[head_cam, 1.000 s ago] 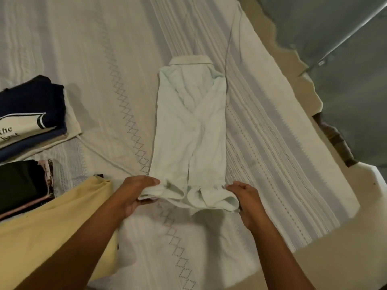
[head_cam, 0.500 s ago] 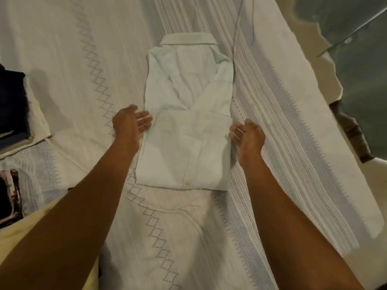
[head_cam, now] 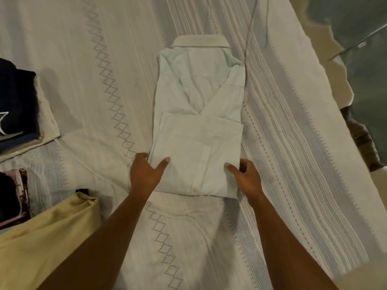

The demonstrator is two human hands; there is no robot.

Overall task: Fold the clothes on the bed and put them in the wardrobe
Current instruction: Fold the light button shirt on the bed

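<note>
Bed (head_cam: 293,143) holds one half-folded shirt (head_cam: 199,122); left hand (head_cam: 144,174) and right hand (head_cam: 247,178), earlier released beside its middle, now grasp its near fold.

Pale shirt half-folded on the bed, both hands at its near edge

The pale shirt (head_cam: 199,126) lies collar-away on the patterned bedspread (head_cam: 104,91), its lower part doubled up over the body. The left hand (head_cam: 146,174) grips the near left corner — thumb on top, fingers tucked under — and the right hand (head_cam: 245,176) pinches the near right corner likewise. To the left sit a dark folded stack (head_cam: 18,105), a black-and-pink pile (head_cam: 12,195) and a yellow garment (head_cam: 46,239).
</note>
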